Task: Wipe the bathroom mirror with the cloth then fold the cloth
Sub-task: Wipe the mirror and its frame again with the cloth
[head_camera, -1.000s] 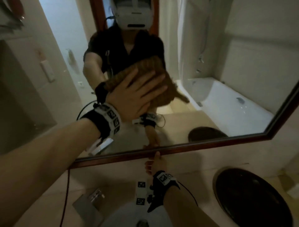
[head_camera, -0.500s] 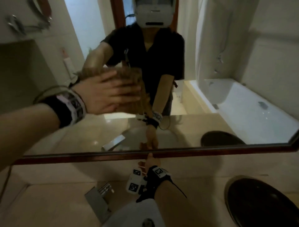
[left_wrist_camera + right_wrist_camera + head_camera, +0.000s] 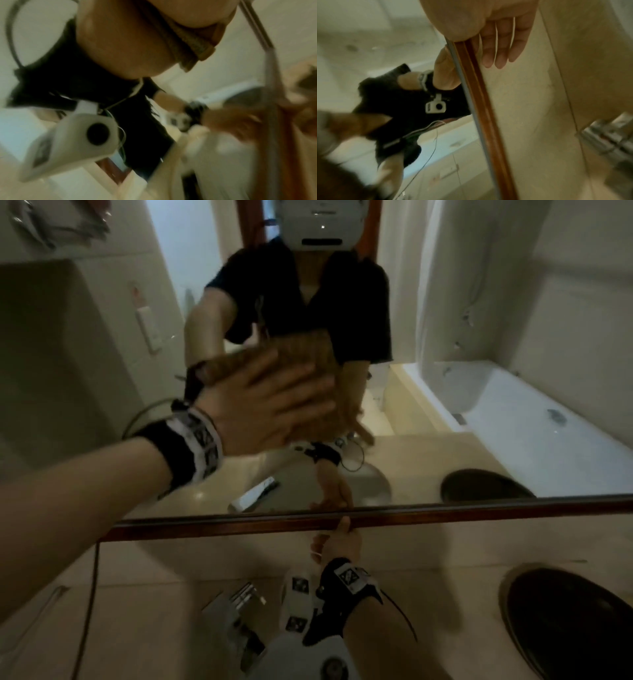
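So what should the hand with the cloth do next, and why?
Probably slide the left hand on sideways or downward across the mirror. It presses the brown cloth flat on the glass around the middle, so much of the glass may be unwiped, though no streaks show to confirm it. The right hand rests on the wooden frame, steadying. Folding comes later.

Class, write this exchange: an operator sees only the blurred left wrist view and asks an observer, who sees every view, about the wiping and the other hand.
Operator: Is the cloth on the glass?
Observer: Yes. In the head view the left hand presses the cloth against the mirror with straight fingers.
Operator: Where is the right hand?
Observer: The right hand is at the mirror's lower frame. The right wrist view shows its fingers straight against the wall below it.
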Available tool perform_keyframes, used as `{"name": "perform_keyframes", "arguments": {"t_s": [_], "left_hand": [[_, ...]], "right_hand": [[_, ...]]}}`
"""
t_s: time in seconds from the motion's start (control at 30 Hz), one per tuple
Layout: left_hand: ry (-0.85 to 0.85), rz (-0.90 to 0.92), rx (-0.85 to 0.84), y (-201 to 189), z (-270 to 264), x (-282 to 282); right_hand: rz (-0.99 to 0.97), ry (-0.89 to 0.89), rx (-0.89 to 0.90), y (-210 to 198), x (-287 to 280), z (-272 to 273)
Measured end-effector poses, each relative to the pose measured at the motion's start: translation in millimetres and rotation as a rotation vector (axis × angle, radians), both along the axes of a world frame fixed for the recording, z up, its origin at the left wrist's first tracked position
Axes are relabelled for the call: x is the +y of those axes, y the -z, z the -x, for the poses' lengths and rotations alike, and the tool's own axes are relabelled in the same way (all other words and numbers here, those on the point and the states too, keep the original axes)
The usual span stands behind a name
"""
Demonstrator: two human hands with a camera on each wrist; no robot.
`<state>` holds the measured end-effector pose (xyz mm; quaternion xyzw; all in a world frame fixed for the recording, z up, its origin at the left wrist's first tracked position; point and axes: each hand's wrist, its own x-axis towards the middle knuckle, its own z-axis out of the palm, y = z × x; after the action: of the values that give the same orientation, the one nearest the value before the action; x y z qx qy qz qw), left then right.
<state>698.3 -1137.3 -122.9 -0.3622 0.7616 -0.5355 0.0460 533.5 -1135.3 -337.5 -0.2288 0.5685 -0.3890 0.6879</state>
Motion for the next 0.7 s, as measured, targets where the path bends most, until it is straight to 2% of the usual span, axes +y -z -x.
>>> {"name": "perform_keyframes", "arguments": {"t_s": [0.07,0.13,0.2,0.27,0.37,0.47,0.6,0.63,0.67,0.7], "left_hand": [[0.043,-0.167,-0.062,72.9,-29.4,3.5],[0.024,-0.247,-0.092,126.9,-58.6,18.5],[-0.051,-0.299,-0.140,158.1,-79.2,35.7],[-0.015,-0.318,-0.156,155.9,-95.7,41.2],[0.089,-0.326,-0.164,116.9,-109.8,35.4],[0.150,-0.300,-0.146,42.9,-120.7,34.1],[0.016,-0.134,-0.124,-93.9,-124.4,45.7],[-0.030,-0.080,-0.078,-121.6,-124.2,49.1],[-0.077,-0.029,0.002,-143.0,-125.2,52.9],[-0.124,0.025,0.117,-157.6,-125.7,57.4]], "right_hand": [[0.024,0.024,0.044,4.5,8.6,-11.1],[0.011,-0.023,-0.010,9.4,17.8,-26.9],[-0.036,-0.045,-0.073,3.8,23.5,-48.5],[-0.047,-0.075,-0.074,-4.9,29.5,-73.9],[-0.086,-0.074,-0.034,-24.0,37.1,-96.2],[-0.117,-0.063,-0.077,-45.4,36.3,-97.8],[-0.135,-0.130,-0.115,-77.6,50.4,-104.5],[-0.191,-0.136,-0.183,-80.6,51.8,-112.9],[-0.227,-0.125,-0.153,-78.4,48.8,-123.5],[-0.355,-0.071,-0.194,-78.6,45.8,-129.4]]}}
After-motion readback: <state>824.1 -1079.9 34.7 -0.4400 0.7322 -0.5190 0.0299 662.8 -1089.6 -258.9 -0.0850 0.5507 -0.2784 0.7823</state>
